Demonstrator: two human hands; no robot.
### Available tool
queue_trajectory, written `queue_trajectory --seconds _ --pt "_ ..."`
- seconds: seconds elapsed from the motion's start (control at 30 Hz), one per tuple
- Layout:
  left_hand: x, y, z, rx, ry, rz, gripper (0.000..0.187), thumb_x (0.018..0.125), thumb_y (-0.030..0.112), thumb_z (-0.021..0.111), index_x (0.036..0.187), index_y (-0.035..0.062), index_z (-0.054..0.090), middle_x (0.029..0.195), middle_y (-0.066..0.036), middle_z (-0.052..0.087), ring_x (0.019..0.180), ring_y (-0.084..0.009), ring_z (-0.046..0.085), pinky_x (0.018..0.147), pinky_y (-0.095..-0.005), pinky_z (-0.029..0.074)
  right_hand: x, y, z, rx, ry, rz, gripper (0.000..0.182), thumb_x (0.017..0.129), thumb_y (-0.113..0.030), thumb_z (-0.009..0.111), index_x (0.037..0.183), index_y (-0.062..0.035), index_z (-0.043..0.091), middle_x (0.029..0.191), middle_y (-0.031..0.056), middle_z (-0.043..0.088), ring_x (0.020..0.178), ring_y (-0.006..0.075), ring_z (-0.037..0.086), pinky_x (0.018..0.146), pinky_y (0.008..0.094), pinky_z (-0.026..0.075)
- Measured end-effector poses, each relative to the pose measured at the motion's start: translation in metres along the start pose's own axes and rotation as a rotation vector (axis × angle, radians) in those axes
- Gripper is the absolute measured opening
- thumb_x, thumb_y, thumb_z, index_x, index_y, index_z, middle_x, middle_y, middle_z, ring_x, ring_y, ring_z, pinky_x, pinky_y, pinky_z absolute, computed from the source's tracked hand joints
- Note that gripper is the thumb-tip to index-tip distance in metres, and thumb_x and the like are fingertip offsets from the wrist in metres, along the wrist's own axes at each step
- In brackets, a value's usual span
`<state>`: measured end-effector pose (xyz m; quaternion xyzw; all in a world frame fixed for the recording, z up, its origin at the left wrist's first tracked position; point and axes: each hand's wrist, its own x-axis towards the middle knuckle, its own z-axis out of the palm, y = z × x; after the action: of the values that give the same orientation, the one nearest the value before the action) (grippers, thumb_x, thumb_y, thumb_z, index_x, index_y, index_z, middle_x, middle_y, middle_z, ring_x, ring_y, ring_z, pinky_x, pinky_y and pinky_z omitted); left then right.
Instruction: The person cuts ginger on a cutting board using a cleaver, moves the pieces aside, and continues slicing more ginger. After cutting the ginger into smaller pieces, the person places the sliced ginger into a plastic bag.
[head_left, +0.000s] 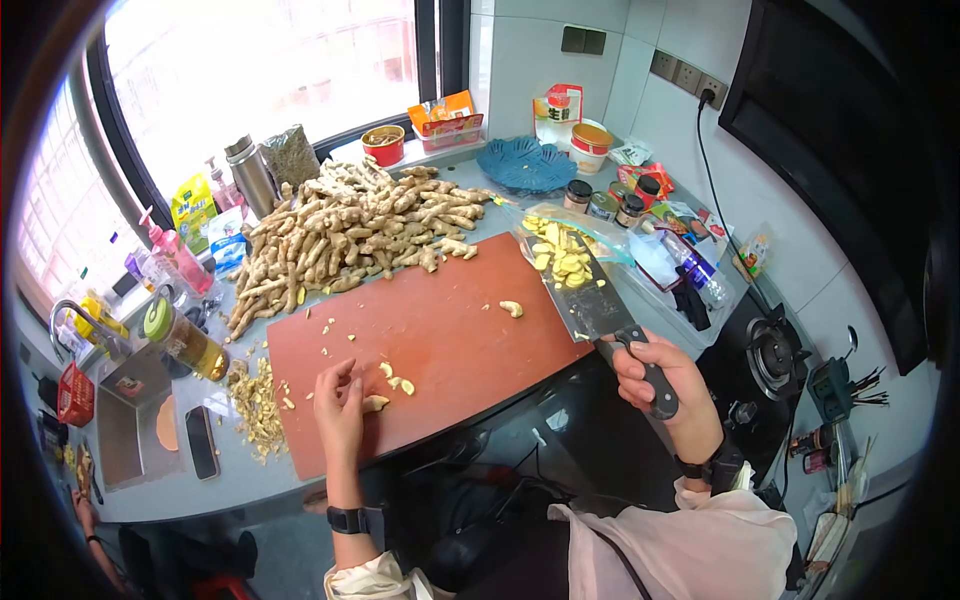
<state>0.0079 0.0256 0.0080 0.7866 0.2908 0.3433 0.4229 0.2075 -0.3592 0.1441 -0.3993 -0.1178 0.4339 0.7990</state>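
On the white-and-red packet [560, 112] standing at the far right, we can read one large character, 生; the one beside it is too blurred for us to be sure of. Elsewhere we see print too small to make out: on the yellow bag [193, 212] and the blue-and-white bag [227, 243] at the far left, and on the orange packet [445, 108] by the window. At the right, we cannot read the purple label on the clear bottle [717, 292] or those on the small jars [577, 196].
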Motion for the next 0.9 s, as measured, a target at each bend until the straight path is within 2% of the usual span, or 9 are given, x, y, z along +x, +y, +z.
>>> queue_trajectory --seconds 0.23,0.43,0.6,0.63,0.67,0.73,0.77,0.9 --pt "0.002 -0.004 -0.001 0.012 -0.016 0.015 0.031 0.092 0.002 0.067 0.123 0.0026 0.07 0.114 -0.012 0.066 0.106 -0.0236 0.065 0.092 -0.0362 0.054 0.011 -0.001 -0.016 0.09 0.007 0.004 0.034 0.104 -0.015 0.051 0.133 0.0028 0.053 0.08 0.0034 0.055 0.055 0.0121 0.053 0.052 0.0271 0.042" --pt "0.001 -0.01 0.002 0.002 -0.033 -0.02 0.032 0.091 0.0 0.068 0.123 0.0021 0.07 0.115 -0.011 0.065 0.104 -0.0228 0.067 0.089 -0.0345 0.056 0.03 0.002 -0.036 0.279 0.034 0.054 0.036 0.104 -0.016 0.052 0.133 0.0055 0.051 0.084 0.0038 0.057 0.062 0.013 0.055 0.057 0.029 0.043" --pt "-0.002 -0.012 0.006 -0.026 -0.041 -0.029 0.031 0.091 0.0 0.068 0.122 0.0023 0.07 0.113 -0.011 0.065 0.1 -0.0227 0.068 0.089 -0.0344 0.056 0.064 -0.017 -0.04 0.34 0.142 0.057 0.04 0.102 -0.017 0.055 0.133 0.0079 0.051 0.085 0.005 0.058 0.063 0.0147 0.055 0.058 0.0284 0.044" --pt "-0.002 -0.011 0.006 -0.021 -0.039 -0.016 0.03 0.091 0.0 0.068 0.121 0.0023 0.07 0.113 -0.011 0.065 0.099 -0.0225 0.068 0.088 -0.0343 0.056 0.073 -0.022 -0.04 0.299 0.139 0.052 0.031 0.101 -0.016 0.057 0.125 0.004 0.053 0.088 0.0061 0.06 0.065 0.0154 0.058 0.058 0.0284 0.046" --pt "-0.003 -0.009 0.006 -0.023 -0.038 -0.019 0.03 0.091 0.0 0.068 0.121 0.0023 0.07 0.113 -0.011 0.065 0.099 -0.0225 0.068 0.088 -0.0343 0.056 0.082 -0.028 -0.043 0.297 0.14 0.054 0.031 0.101 -0.016 0.057 0.125 0.004 0.053 0.088 0.0061 0.06 0.065 0.0154 0.058 0.058 0.0284 0.046" --pt "-0.006 -0.006 0.005 -0.003 -0.039 -0.024 0.03 0.091 -0.001 0.068 0.121 0.0024 0.07 0.113 -0.011 0.065 0.099 -0.0225 0.068 0.089 -0.0343 0.056 0.1 -0.035 -0.052 0.208 0.156 -0.025 0.02 0.101 -0.016 0.059 0.113 -0.0015 0.054 0.09 0.0074 0.063 0.067 0.0162 0.06 0.057 0.0284 0.047" --pt "-0.006 -0.008 0.005 -0.004 -0.035 -0.026 0.03 0.091 -0.001 0.068 0.121 0.0024 0.07 0.113 -0.011 0.065 0.099 -0.0225 0.068 0.089 -0.0343 0.056 0.106 -0.038 -0.055 0.206 0.166 -0.048 0.015 0.1 -0.018 0.061 0.107 -0.0073 0.053 0.091 0.0085 0.065 0.067 0.0169 0.062 0.056 0.0286 0.048" --pt "-0.007 -0.008 0.002 -0.043 -0.024 -0.023 0.03 0.092 -0.001 0.067 0.121 0.002 0.07 0.113 -0.011 0.064 0.1 -0.0234 0.067 0.089 -0.0346 0.056 0.111 -0.048 -0.048 0.161 0.215 -0.082 0.018 0.1 -0.024 0.065 0.109 -0.0126 0.054 0.087 0.0091 0.065 0.064 0.017 0.061 0.055 0.0284 0.047"
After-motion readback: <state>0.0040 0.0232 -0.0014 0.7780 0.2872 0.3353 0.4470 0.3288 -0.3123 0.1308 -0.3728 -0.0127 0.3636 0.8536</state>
